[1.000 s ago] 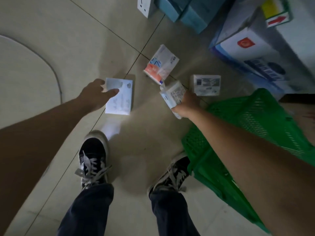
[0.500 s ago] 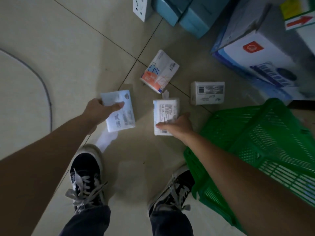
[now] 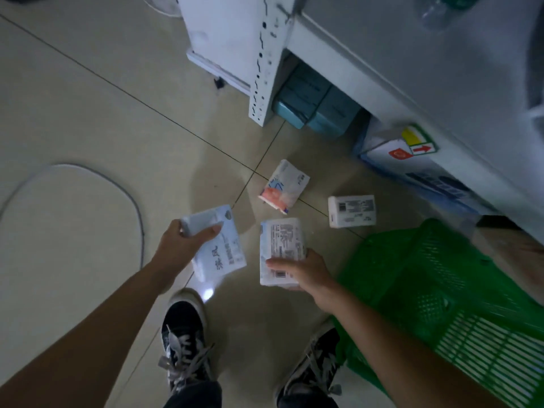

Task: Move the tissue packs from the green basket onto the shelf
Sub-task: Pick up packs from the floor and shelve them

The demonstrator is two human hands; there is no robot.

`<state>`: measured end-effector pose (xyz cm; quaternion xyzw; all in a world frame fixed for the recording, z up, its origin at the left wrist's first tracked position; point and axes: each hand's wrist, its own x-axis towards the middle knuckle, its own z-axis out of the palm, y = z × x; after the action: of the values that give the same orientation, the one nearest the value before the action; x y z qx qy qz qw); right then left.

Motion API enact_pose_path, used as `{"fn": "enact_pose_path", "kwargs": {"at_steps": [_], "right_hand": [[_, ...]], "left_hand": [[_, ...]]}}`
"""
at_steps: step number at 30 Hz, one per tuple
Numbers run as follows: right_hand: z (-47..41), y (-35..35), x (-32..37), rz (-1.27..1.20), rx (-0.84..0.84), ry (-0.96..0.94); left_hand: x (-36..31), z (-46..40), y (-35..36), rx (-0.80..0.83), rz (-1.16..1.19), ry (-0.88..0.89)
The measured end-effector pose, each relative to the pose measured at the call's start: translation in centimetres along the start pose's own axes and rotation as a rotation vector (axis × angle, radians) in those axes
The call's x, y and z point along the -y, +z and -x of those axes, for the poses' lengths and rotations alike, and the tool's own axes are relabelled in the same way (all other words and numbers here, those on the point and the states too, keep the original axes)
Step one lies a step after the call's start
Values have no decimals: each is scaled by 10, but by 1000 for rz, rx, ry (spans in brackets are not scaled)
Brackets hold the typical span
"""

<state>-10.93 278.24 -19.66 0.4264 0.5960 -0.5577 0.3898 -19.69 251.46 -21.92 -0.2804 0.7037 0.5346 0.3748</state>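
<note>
Head view: left hand (image 3: 179, 245) gripping a pale blue tissue pack (image 3: 216, 245), thumb across its top corner, fingers curled under. Right hand (image 3: 306, 275) clamped on a white tissue pack (image 3: 281, 248) by its near end, thumb on top. Two more on the floor (image 3: 88, 98) beyond: an orange-striped pack (image 3: 284, 187) and a barcode-side pack (image 3: 351, 211), near the green basket (image 3: 441, 290). Shelf (image 3: 368, 54) up ahead.

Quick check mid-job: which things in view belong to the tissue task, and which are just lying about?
Job:
- pack in left hand
- pack in right hand
- orange-marked pack and white pack on floor
- green basket
- shelf

Lying about:
- teal boxes
- blue-white carton
- floor cable
</note>
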Motion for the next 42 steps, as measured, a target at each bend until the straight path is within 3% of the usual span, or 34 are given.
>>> {"fn": "enact_pose_path", "kwargs": {"at_steps": [10,23,34,42], "right_hand": [[145,16,115,-52,170,-168],[400,16,241,-69,166,-407],[621,10,339,-58,180,-509],[742,-16,392,-141,138,-564]], "left_hand": [[-142,128,-45,88,172,193],[-320,343,-88,28,300,328],[-449,538,-152,81,184,285],[-537,657,-165,99,83,403]]}}
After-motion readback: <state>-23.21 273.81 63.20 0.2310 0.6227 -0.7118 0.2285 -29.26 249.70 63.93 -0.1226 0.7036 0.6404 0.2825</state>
